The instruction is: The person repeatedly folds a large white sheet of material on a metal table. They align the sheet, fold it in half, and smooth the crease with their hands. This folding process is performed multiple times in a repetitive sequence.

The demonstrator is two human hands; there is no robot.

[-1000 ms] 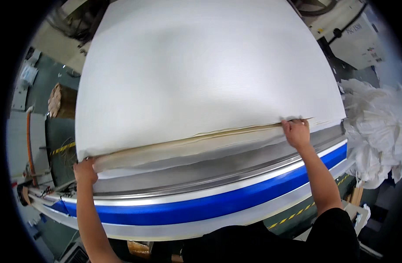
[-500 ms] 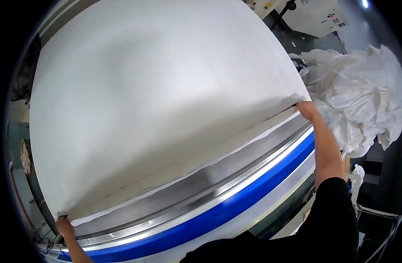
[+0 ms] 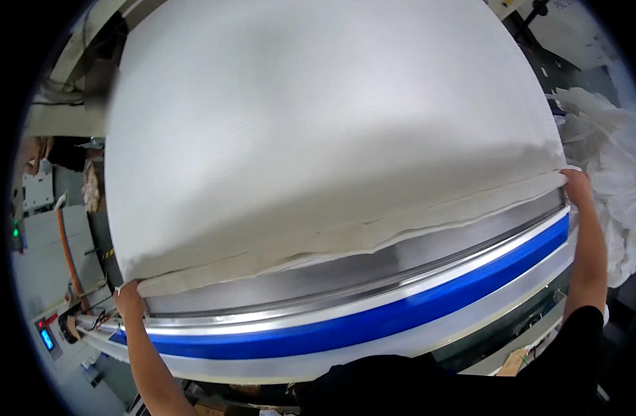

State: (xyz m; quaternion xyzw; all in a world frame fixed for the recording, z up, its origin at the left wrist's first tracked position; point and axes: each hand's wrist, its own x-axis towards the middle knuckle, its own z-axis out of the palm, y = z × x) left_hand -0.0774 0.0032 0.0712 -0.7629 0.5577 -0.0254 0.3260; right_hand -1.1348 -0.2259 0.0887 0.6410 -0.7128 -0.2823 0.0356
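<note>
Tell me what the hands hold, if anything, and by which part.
The white sheet, by its near edge: the left hand at the left end, the right hand at the right.

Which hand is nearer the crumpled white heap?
Right hand, at the near right corner of the white sheet, same side as the heap. Left hand is at the near left corner, farther off.

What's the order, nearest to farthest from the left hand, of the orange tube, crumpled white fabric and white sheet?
In the head view:
1. White sheet: its near-left corner is in the left hand.
2. Orange tube: left of the hand.
3. Crumpled white fabric: far right.
</note>
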